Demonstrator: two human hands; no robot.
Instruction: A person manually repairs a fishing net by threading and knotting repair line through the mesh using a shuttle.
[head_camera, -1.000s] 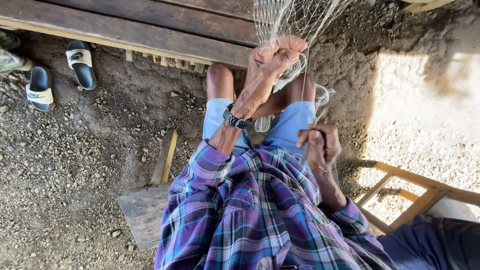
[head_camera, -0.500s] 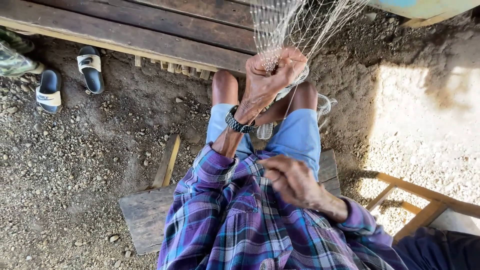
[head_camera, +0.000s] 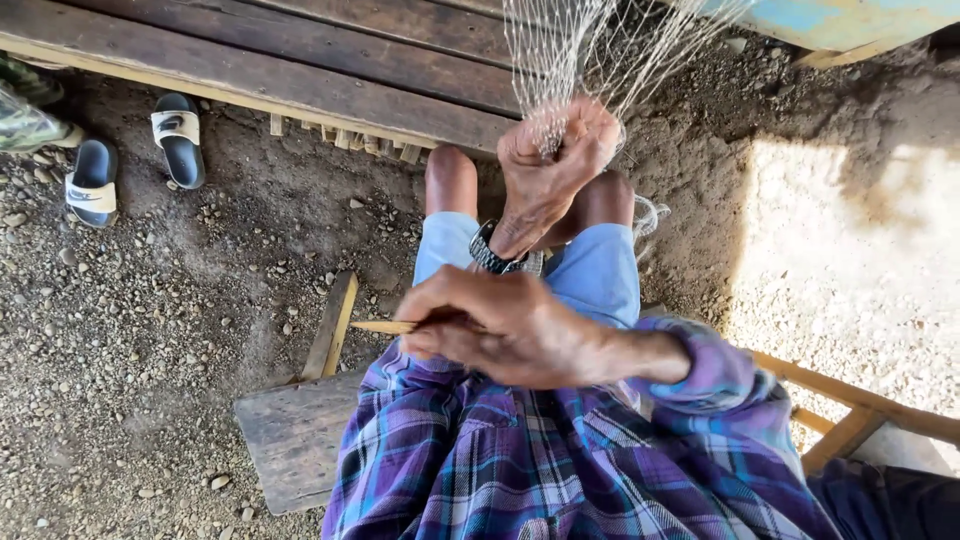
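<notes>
Pinching fine mesh net (head_camera: 600, 50): left hand (head_camera: 545, 170); right hand (head_camera: 500, 325) w/ wooden needle (head_camera: 385, 326).

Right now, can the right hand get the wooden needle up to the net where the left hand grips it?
Probably yes. The right hand holds the wooden needle low, over the left forearm, while the left hand bunches the net above the knees. Nothing lies between them but the left wrist and its watch.

One head-worn camera looks steeply down, close over the seated person's lap, facing the gravel ground (head_camera: 150, 330) and far wooden planks (head_camera: 300, 70).
</notes>
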